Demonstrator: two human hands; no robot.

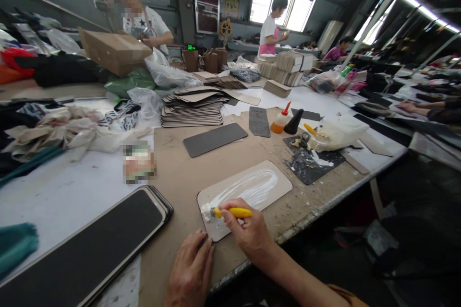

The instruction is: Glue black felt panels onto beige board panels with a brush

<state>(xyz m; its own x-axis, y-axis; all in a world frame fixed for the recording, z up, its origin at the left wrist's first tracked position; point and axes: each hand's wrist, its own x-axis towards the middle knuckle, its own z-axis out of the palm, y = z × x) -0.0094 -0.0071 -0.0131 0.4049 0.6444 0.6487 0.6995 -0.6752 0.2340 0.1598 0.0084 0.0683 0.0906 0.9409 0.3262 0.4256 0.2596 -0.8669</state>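
Observation:
My right hand [248, 232] is closed on a yellow-handled glue brush [230, 212]. Its bristle tip rests on the near left corner of a tan rounded cardboard panel [248, 194] streaked with white glue. My left hand [190, 268] lies flat, fingers together, on the brown work board [176, 168] just below the panel's near edge, holding nothing. A dark grey rounded panel [215, 139] lies farther back on the board. A stack of black-faced panels [93, 244] sits at the near left.
An orange glue bottle [280, 121], a black cone [294, 122], a glue-spattered mat [313, 163] and a plastic bag [336, 134] stand to the right. A tall stack of panels [192, 108] is behind. Cloth piles [65, 129] lie left. Other people work at the back.

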